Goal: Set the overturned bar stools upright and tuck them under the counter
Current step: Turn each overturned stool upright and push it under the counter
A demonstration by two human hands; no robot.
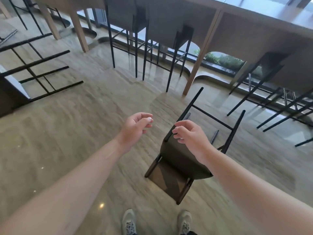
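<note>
An overturned bar stool [179, 160] with a dark seat and black metal legs lies on the floor just ahead of my feet, its legs pointing away toward the counter [240, 28]. My right hand [189, 134] hovers above its seat edge and near leg, fingers loosely curled, holding nothing. My left hand [135, 128] hangs in the air to the left of the stool, also loosely curled and holding nothing. A second overturned stool [39, 77] lies at the left. Two upright stools [149, 39] stand tucked under the counter.
Pale wooden counter legs [201, 53] stand between the stool bays. More black stool legs [277, 102] lean at the right under the counter. The glossy stone floor [84, 133] stretches around me. My two shoes [157, 223] show at the bottom edge.
</note>
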